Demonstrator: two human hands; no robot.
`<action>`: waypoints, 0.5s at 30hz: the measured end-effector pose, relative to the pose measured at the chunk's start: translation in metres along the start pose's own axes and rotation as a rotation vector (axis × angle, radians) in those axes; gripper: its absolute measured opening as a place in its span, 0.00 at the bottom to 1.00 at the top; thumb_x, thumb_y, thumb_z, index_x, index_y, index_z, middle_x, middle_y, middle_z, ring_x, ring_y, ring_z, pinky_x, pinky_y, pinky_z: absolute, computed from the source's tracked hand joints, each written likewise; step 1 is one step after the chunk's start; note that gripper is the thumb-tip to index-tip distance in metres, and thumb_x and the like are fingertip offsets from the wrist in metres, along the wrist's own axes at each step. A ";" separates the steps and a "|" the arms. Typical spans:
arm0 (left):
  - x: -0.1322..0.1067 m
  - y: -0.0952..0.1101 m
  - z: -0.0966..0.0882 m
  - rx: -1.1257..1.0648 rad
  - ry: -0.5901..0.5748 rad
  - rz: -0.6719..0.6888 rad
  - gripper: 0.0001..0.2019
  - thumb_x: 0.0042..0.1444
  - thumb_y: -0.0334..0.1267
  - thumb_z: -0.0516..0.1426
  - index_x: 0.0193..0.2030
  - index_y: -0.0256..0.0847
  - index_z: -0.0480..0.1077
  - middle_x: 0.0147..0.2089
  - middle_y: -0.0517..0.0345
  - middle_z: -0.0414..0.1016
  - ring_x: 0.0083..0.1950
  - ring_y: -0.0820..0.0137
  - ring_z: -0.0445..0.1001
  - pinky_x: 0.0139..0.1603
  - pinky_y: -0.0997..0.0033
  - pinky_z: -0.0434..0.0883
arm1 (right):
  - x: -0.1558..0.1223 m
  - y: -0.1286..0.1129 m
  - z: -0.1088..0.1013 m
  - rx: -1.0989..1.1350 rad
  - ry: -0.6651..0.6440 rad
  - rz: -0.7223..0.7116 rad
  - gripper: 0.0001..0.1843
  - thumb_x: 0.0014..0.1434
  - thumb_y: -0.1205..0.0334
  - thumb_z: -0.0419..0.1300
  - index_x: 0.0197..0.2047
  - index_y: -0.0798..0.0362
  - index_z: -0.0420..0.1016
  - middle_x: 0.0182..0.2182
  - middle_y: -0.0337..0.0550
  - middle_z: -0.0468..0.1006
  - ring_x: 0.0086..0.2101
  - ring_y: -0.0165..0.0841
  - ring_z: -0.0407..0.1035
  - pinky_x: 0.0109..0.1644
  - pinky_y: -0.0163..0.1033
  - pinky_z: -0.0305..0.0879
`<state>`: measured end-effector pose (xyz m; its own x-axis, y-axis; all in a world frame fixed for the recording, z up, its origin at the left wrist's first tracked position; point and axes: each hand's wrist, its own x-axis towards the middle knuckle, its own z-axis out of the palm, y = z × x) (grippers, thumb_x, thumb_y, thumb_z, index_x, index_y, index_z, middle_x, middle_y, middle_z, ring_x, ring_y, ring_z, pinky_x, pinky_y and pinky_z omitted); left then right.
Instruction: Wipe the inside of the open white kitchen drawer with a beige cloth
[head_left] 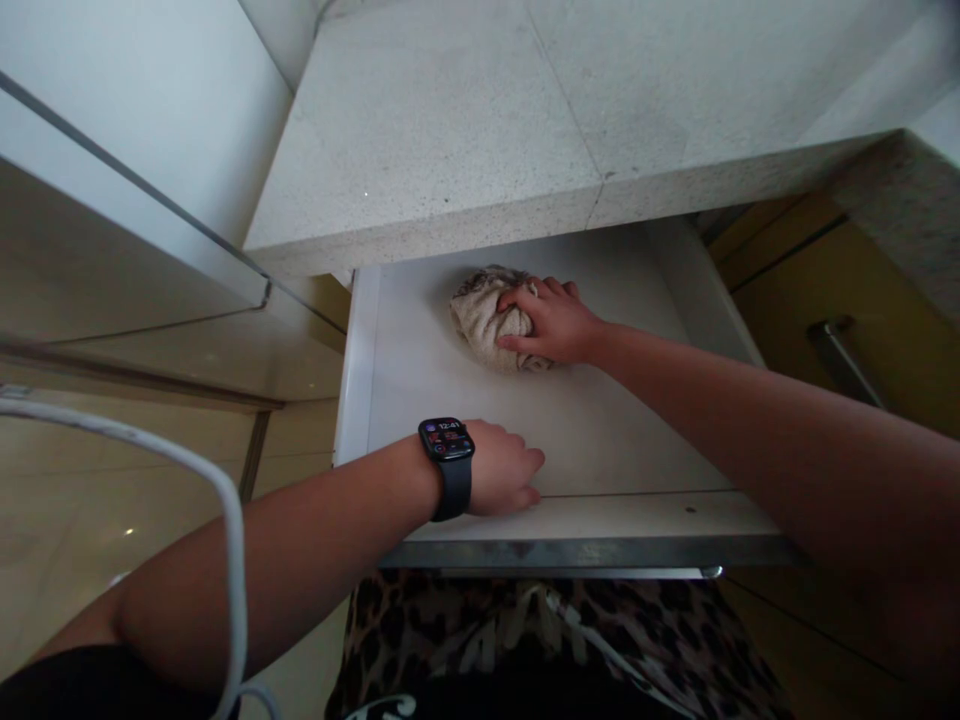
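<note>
— Two hands are at work, and we start at the far left: what do we see there first?

— We see a white cable [225, 520] curving down over the tiled floor [90, 500], and a glossy cabinet door [135, 260] above it.

— Then our left arm comes in?

— Yes. It carries a black watch [448, 452] on the wrist, and our left hand [501, 468] rests on the front edge of the open drawer [600, 440]. Its fingers [525, 462] are curled loosely together and lie on the white drawer bottom, pinching nothing.

— And the cloth?

— We have the beige cloth [484, 315] bunched up toward the back of the drawer, a little left of its middle, just under the overhang of the speckled stone counter [465, 130]. It lies well apart from our left hand.

— What holds it?

— Our right hand [551, 322] presses down on its right side. The fingers [525, 298] are bent over the bunched fabric, and the thumb lies along its lower edge, so the cloth is gripped against the drawer bottom.

— Farther right?

— We see our right forearm crossing the drawer's side wall, then a yellow-brown cabinet front with a metal handle [840, 360]. Below the drawer front we see leopard-print clothing [480, 630].
</note>
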<state>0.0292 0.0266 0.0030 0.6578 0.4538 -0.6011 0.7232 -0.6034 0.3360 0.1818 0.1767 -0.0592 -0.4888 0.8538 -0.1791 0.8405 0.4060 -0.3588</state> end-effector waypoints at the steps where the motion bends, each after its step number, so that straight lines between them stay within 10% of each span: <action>1: 0.000 0.000 0.000 0.002 0.000 0.002 0.24 0.62 0.50 0.47 0.53 0.37 0.73 0.49 0.37 0.79 0.51 0.39 0.80 0.49 0.32 0.80 | 0.000 0.000 0.000 -0.001 0.003 -0.001 0.52 0.44 0.20 0.45 0.68 0.35 0.54 0.65 0.39 0.45 0.67 0.23 0.34 0.79 0.60 0.38; 15: -0.001 -0.002 0.001 0.028 0.017 0.002 0.23 0.62 0.50 0.47 0.53 0.38 0.72 0.48 0.39 0.80 0.50 0.41 0.81 0.48 0.34 0.80 | 0.002 0.002 0.001 -0.025 0.035 -0.006 0.50 0.44 0.20 0.46 0.66 0.33 0.55 0.65 0.38 0.46 0.66 0.24 0.38 0.77 0.58 0.42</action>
<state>0.0269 0.0266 0.0024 0.6633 0.4634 -0.5876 0.7156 -0.6225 0.3168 0.1820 0.1787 -0.0612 -0.4858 0.8621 -0.1442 0.8433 0.4188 -0.3369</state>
